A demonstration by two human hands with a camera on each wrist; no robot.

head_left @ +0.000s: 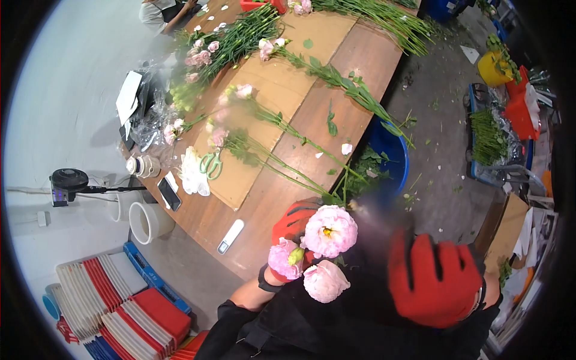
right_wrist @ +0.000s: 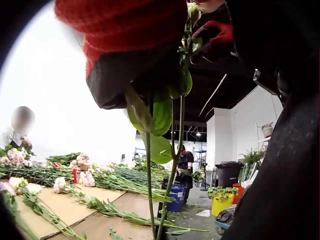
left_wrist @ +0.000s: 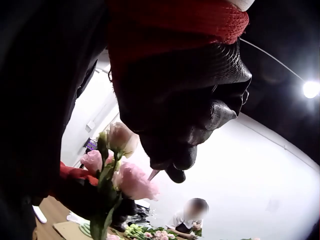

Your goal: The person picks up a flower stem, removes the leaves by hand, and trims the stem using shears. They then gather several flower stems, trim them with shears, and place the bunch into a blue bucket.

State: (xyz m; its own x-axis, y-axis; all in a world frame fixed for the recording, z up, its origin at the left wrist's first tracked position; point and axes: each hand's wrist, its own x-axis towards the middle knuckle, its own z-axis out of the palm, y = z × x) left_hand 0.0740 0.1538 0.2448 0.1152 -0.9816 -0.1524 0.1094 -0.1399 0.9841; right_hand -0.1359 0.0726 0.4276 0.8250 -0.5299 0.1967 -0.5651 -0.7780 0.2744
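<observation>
My left hand (head_left: 297, 222), in a red and black glove, grips stems beneath three pink blooms (head_left: 330, 231). The stems (head_left: 294, 171) stretch away over the table edge. To the right of the blooms is my gloved right hand (head_left: 435, 279), its fingers bent. The left wrist view has a large glove (left_wrist: 175, 110) close up, bunched fingertips pinching a pink sliver, seemingly a petal (left_wrist: 154, 174), beside the pink flowers (left_wrist: 135, 182); another glove is behind them. Broad green leaves (right_wrist: 161, 112) and stems (right_wrist: 177, 145) hang below a glove in the right wrist view.
Cardboard (head_left: 240, 174) on the wooden table (head_left: 348, 126) bears flower stems, green scissors (head_left: 210, 165) and white cloth. A phone (head_left: 170, 192) and a white tool (head_left: 231, 236) lie near the edge. A blue bin (head_left: 399, 159) stands beside the table. Another person (left_wrist: 190, 217) is across it.
</observation>
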